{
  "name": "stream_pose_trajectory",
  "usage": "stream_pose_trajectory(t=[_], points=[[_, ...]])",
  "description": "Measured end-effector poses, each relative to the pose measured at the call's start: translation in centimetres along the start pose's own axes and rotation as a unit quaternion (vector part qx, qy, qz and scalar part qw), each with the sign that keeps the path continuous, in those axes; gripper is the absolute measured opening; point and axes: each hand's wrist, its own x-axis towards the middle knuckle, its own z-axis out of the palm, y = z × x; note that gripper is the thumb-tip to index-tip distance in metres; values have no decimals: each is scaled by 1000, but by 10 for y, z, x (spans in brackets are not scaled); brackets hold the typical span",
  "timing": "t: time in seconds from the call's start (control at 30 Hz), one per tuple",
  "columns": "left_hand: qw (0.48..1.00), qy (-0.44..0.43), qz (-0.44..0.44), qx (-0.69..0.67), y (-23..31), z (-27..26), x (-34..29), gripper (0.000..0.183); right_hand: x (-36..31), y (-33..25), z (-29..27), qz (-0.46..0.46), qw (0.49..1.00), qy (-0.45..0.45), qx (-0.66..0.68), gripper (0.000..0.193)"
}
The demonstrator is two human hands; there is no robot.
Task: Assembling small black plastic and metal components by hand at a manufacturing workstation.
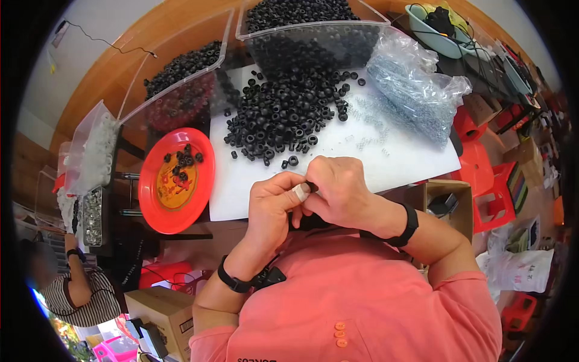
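Currently a small black ring (311,186) sits pinched between my left hand (274,205) and right hand (341,193), fingertips closed on it from both sides, just nearer me than the pile of black rings (283,114) on the white sheet (392,163).

Lying at the white sheet's right end: clear plastic bag (416,90) of small pale parts, crumpled, mouth open. Leaning at far left: second clear bag (90,151) of whitish pieces. Sitting right of the hands: open brown carton (446,202), dark item inside. Standing at lower left: brown cardboard box (166,311), pale label on its side. Slumping at lower right: white printed bag (522,268).
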Motion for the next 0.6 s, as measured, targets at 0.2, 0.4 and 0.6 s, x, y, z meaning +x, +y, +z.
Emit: stream_pose_trajectory(t=[0.2,0.4,0.6], points=[[997,-31,-39,55,6,2,-4,14,-2,-5,-10,4,999,-33,29,32],[998,-53,-23,34,4,-9,-4,14,-6,-14,-2,14,999,-11,32,30],[997,-49,-44,27,12,-6,-11,14,-3,-18,-6,49,996,-43,67,30]])
